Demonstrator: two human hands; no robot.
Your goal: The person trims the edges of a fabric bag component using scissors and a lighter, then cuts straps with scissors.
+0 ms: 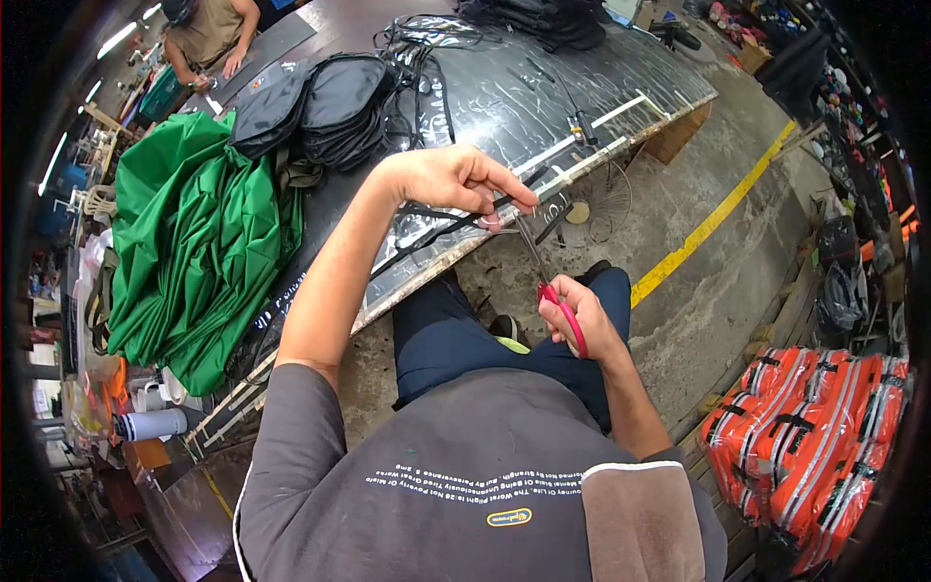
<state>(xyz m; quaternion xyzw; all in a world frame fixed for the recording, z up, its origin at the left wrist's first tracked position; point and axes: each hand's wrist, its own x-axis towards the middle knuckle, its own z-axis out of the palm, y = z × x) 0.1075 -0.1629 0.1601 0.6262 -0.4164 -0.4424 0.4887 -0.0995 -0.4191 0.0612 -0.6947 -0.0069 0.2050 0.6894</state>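
Observation:
My left hand (pixel 464 181) is closed on a thin black strap (pixel 427 236) over the table's front edge, thumb and fingers pinching it. Red-handled scissors (pixel 562 312) are in my right hand (pixel 587 325), the fingers wrapped round the handles. Their metal blades point up and to the left, with the tips close to the strap just below my left fingertips. A short black strap piece hangs beside the blades. Whether the blades touch the strap is too small to tell.
Green fabric (pixel 199 242) and black round-cornered pieces (pixel 344 102) lie on the dark table (pixel 485 87). Another person (pixel 218 39) works at the far left. Orange bags in clear plastic (pixel 815 427) are stacked at lower right. A yellow line (pixel 713 218) crosses the floor.

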